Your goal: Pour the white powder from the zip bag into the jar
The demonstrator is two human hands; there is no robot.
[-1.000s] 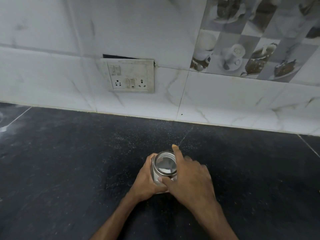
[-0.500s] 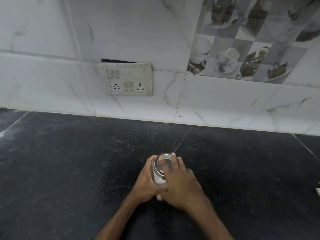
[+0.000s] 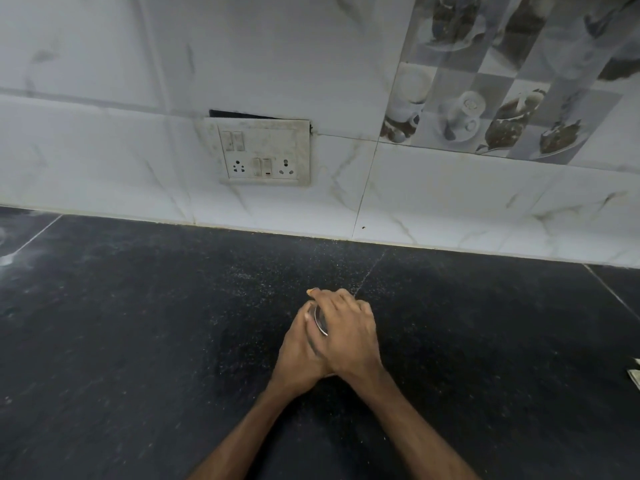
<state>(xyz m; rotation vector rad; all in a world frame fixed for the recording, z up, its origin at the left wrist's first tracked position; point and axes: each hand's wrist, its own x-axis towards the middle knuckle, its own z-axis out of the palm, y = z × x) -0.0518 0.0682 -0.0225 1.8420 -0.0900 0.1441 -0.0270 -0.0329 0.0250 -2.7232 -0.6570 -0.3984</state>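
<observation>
Glass jar, seemingly, in left hand and right hand grip, speckled black counter

Counter: bare L, R & front of both hands; wall behind; paper scrap far R edge.

Single head-worn wide-angle view, looking forward and steeply down from above onto a dark speckled stone countertop. Faces a white marble-patterned tiled wall straight ahead, with a grimy white switch-and-socket plate left of centre. Close in: both forearms enter from the bottom edge, meeting just below the middle of the frame. Straight lines bowed toward the edges by the lens. No second view to overlap with.
</observation>
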